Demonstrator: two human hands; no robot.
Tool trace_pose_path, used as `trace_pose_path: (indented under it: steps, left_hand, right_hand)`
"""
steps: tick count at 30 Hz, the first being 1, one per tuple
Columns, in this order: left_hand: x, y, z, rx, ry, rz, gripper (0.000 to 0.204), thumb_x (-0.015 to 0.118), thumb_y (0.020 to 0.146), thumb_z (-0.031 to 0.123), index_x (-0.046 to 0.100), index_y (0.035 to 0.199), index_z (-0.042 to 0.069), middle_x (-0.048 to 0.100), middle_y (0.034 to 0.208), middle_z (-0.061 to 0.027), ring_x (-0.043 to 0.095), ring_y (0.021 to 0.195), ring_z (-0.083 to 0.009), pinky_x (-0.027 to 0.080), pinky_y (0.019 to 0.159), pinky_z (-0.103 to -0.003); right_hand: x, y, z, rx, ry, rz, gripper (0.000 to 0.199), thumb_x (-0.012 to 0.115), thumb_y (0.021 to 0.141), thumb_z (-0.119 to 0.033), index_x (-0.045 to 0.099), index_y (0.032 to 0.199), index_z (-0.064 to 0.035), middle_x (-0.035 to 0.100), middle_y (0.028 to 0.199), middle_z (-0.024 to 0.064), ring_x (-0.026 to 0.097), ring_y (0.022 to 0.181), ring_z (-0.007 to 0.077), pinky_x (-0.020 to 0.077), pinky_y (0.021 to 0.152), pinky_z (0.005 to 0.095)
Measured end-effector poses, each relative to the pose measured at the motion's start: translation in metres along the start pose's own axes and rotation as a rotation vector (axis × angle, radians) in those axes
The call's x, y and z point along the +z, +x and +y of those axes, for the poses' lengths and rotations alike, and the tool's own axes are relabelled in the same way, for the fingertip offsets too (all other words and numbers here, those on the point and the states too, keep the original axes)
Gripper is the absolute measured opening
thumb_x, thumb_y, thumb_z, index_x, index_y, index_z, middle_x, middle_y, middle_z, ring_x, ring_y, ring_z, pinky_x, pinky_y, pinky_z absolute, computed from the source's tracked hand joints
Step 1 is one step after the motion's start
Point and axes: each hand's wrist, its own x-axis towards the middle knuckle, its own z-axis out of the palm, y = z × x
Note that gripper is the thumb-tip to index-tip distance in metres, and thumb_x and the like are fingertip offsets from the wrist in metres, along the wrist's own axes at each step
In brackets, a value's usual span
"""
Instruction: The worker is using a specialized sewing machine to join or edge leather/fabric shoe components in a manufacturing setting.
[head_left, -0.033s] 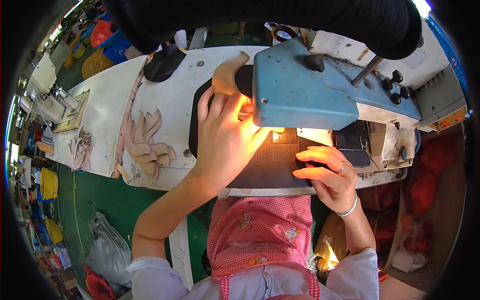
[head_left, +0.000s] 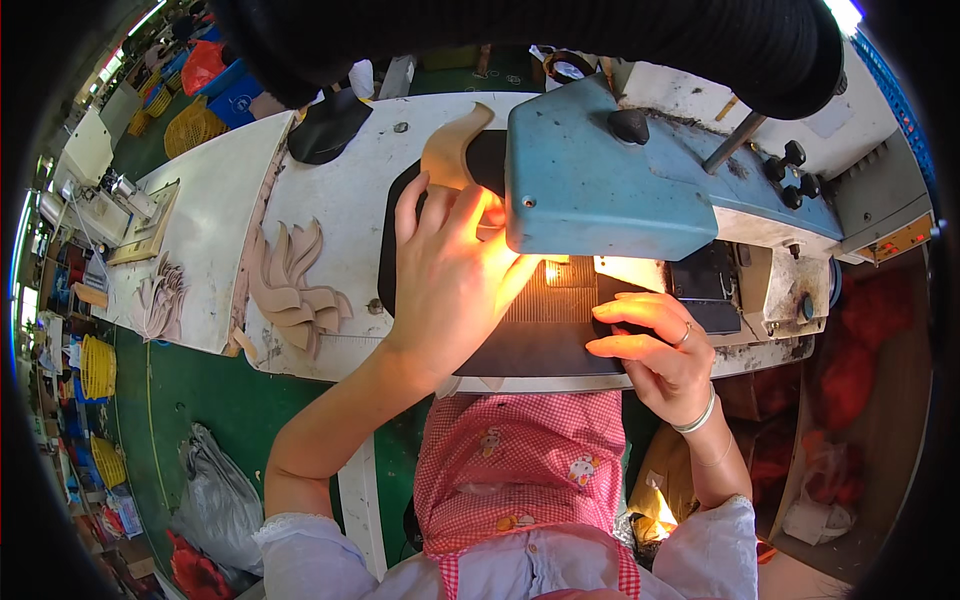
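Note:
A tan leather piece (head_left: 452, 150) lies on a black mat (head_left: 545, 345) and runs under the blue sewing machine head (head_left: 600, 190). My left hand (head_left: 450, 270) lies flat on this piece, fingers spread, fingertips close to the lit needle area (head_left: 552, 272). My right hand (head_left: 655, 350), with a ring and a bracelet, rests with bent fingers on the black mat just right of the needle and near the table's front edge. Nothing shows inside it. The part of the piece under my left palm and under the machine head is hidden.
A fan of tan cut pieces (head_left: 295, 285) lies on the white table (head_left: 340, 210) to the left, with more pieces (head_left: 160, 300) on a second table. A black object (head_left: 325, 125) sits at the back. The machine's control box (head_left: 885, 215) is at the right.

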Motion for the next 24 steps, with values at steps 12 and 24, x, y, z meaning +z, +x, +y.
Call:
trace_pose_path:
  steps: [12, 24]
  left_hand:
    - [0.004, 0.001, -0.032, -0.174, -0.073, 0.001, 0.028, 0.075, 0.087, 0.012, 0.074, 0.114, 0.006, 0.063, 0.107, -0.0142, 0.057, 0.107, -0.0353, 0.045, 0.099, -0.047]
    - [-0.053, -0.116, -0.176, -0.416, -0.133, 0.270, 0.040, 0.057, 0.086, -0.014, 0.078, 0.110, 0.009, 0.069, 0.105, -0.0056, 0.066, 0.101, -0.0206, 0.052, 0.087, -0.031]
  right_hand:
    - [0.022, -0.021, -0.031, -0.168, 0.217, -0.028, 0.018, 0.069, 0.075, 0.000, 0.080, 0.081, -0.0127, 0.076, 0.092, 0.0063, 0.072, 0.078, 0.0222, 0.0585, 0.065, 0.0335]
    - [0.151, -0.038, 0.001, 0.389, 0.029, -0.309, 0.026, 0.072, 0.098, -0.013, 0.074, 0.122, -0.0043, 0.073, 0.096, 0.0133, 0.070, 0.079, 0.0229, 0.0559, 0.076, 0.0340]
